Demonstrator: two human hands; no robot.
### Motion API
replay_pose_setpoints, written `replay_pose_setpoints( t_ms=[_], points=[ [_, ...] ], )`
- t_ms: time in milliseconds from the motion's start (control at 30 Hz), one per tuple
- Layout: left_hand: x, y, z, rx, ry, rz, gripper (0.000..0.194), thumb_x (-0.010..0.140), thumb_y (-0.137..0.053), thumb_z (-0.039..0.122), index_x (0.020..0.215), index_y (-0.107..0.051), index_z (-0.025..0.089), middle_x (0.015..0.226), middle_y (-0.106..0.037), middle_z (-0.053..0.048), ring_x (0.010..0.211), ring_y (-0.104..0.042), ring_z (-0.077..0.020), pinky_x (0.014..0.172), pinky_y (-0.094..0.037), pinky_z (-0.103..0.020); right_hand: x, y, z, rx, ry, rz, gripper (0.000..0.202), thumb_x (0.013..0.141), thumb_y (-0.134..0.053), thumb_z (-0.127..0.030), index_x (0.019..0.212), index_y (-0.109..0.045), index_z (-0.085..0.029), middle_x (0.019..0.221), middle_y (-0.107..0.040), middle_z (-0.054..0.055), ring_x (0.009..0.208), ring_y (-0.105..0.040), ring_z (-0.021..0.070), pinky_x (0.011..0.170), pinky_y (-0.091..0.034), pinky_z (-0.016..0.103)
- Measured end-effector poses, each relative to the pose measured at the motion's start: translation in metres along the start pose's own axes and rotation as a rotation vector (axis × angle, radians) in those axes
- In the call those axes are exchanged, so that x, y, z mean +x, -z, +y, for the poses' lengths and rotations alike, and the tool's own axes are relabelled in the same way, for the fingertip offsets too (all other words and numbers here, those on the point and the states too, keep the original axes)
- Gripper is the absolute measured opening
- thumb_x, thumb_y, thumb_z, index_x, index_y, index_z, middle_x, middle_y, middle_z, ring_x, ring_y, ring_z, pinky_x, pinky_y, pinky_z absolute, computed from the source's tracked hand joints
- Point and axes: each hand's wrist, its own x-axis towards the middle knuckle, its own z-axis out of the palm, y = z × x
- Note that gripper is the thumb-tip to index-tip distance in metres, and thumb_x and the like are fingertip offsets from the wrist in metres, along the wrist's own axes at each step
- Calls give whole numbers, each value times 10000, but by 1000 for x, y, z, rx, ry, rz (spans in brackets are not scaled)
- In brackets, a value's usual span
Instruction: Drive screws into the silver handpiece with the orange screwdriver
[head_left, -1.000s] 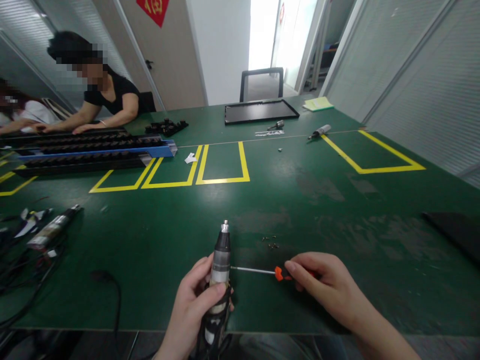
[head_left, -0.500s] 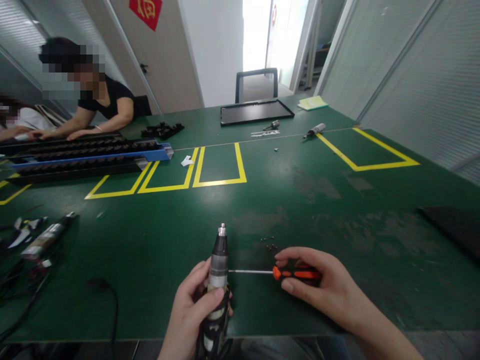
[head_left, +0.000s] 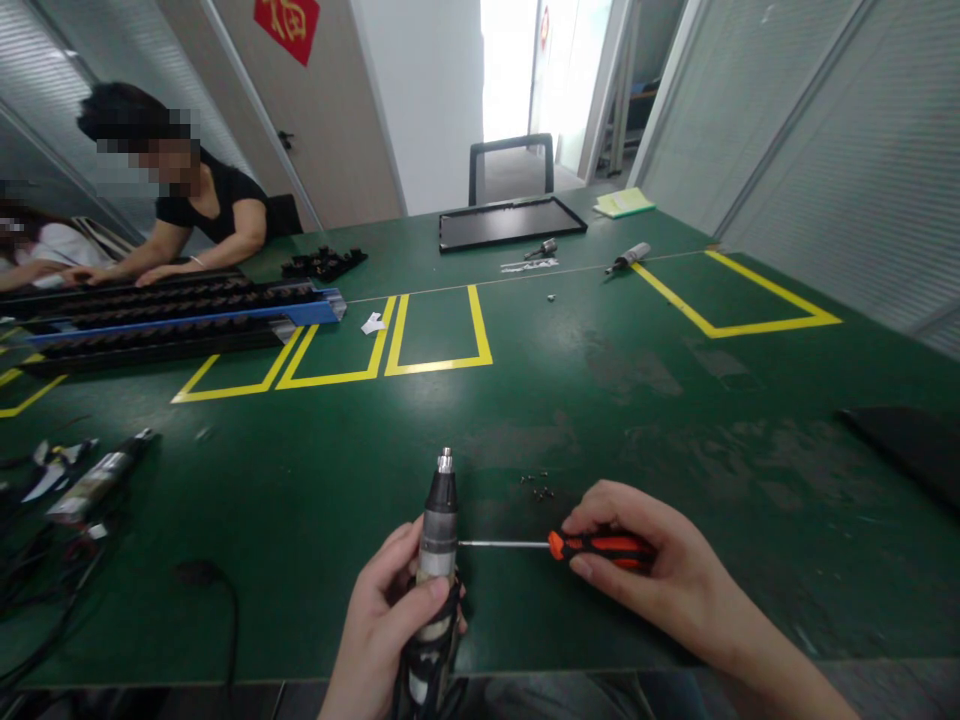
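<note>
My left hand [head_left: 397,610] is wrapped round an electric screwdriver [head_left: 439,535], a silver and black cylindrical tool with its chuck pointing away from me and its cord bundled below. From the right, my right hand [head_left: 652,560] grips the orange and black handle of a hand screwdriver [head_left: 600,546]. The thin shaft lies level, and its tip meets the side of the electric screwdriver's body. Whether the tip sits in a screw is too small to tell. Just beyond my right hand, several small screws [head_left: 541,490] lie loose on the green table [head_left: 735,600].
Another electric screwdriver [head_left: 101,480] and black cables [head_left: 206,575] lie at the left. Long black and blue rails [head_left: 300,308] stand before a co-worker [head_left: 210,210]. A flat black panel [head_left: 907,450] is at the right edge; a framed panel [head_left: 514,225] and more tools [head_left: 628,258] lie farther back.
My right hand has shifted its fingers back slightly along the screwdriver handle, showing more of it. The shaft still meets the electric screwdriver, which my left hand keeps in place.
</note>
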Motion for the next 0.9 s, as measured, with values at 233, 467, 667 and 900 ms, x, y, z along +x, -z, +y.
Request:
replay_pose_setpoints(
  t_ms=[233,467,667,900],
  points=[
    [0,-1,1,-4,-4,6,442,690,-877,306,1102,-801,164,831,-677,-44,573,-676,-182,475,-550,-264,1,-4,2,-22,-172,-140,345,1000,-525,-392,920,-782,-177,640,-711,29,563,-644,168,514,-464,248],
    [0,-1,1,-16,6,-3,408,689,-879,302,1067,-808,169,836,-682,-45,577,-679,-177,475,-548,-254,3,-2,-2,-88,-69,-54,139,874,-670,-271,816,-775,-201,745,-784,52,665,-710,202,609,-522,269],
    [0,-2,1,12,-14,-4,410,702,-864,320,1080,-806,171,823,-685,-42,543,-673,-176,490,-563,-278,2,-1,-2,-1,-31,-28,90,779,-736,-176,854,-766,-214,809,-782,45,726,-731,202,667,-565,269],
    [0,-2,3,-12,3,9,413,679,-880,287,1069,-812,169,870,-686,-51,573,-681,-176,468,-548,-254,-1,-5,4,-27,-134,12,320,692,-753,-135,997,-794,-227,816,-735,19,720,-719,192,674,-578,272]
  ],
)
